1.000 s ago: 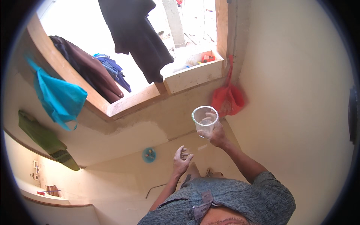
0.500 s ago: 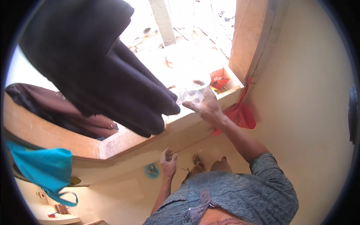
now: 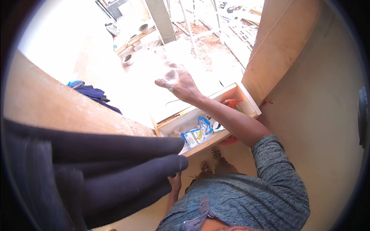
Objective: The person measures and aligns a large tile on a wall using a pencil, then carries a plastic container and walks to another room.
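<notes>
My right hand (image 3: 182, 85) reaches out over the wooden box at the window, its thumb to the left and its fingers curled round a clear plastic cup (image 3: 172, 75). Glare washes out most of the cup. Low down, my left hand (image 3: 175, 182) is mostly covered by a dark hanging garment (image 3: 115, 173), so its fingers are hidden. Beneath my right forearm, the wooden box (image 3: 251, 99) holds a blue, white and yellow plastic packet (image 3: 197, 132) and a red packet (image 3: 232, 103).
A wooden window frame (image 3: 283, 38) stands at the right, with a plain wall beside it. Dark blue cloth (image 3: 91, 92) lies on the left sill. Outside are a concrete post (image 3: 161, 21), pots (image 3: 128, 59) and bright, littered ground. A red bag (image 3: 229, 141) shows below the box.
My right hand has moved outward and left with the cup, beyond the box. The view has shifted, the dark garment now hangs lower left, and it covers much of my left hand.
</notes>
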`<state>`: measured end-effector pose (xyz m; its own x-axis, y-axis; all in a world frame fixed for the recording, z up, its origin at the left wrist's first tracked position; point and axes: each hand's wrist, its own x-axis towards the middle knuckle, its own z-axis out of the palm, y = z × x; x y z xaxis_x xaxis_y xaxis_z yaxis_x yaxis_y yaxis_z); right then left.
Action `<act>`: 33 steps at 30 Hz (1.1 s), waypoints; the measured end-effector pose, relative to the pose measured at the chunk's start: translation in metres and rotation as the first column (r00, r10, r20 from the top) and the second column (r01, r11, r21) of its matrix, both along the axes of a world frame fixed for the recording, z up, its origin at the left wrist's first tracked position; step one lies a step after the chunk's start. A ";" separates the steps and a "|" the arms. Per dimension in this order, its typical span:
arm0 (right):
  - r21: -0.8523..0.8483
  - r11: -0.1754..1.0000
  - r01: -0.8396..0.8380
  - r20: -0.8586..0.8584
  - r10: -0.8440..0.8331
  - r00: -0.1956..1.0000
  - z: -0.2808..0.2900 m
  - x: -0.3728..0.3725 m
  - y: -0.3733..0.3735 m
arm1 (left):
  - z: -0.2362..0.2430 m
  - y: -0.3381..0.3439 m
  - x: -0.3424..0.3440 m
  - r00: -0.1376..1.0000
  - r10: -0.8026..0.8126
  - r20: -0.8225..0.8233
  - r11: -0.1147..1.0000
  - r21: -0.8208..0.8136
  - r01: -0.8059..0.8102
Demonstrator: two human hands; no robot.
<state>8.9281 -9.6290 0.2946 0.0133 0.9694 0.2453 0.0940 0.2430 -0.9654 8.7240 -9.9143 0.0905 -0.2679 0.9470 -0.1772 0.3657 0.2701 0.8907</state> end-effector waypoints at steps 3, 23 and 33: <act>-0.101 0.994 -0.042 -0.017 0.041 0.999 0.005 -0.008 0.025 | -0.043 -0.006 -0.014 0.995 0.009 -0.099 1.000 0.024 -0.007; -0.340 0.932 0.125 -0.821 -0.359 0.444 0.048 0.192 0.270 | -0.020 0.017 0.011 0.990 -0.127 -0.059 0.968 -0.224 0.111; -0.122 0.990 0.074 -0.688 -0.138 0.713 0.101 0.111 0.102 | -0.033 -0.002 0.004 0.956 -0.287 -0.056 0.940 -0.209 0.270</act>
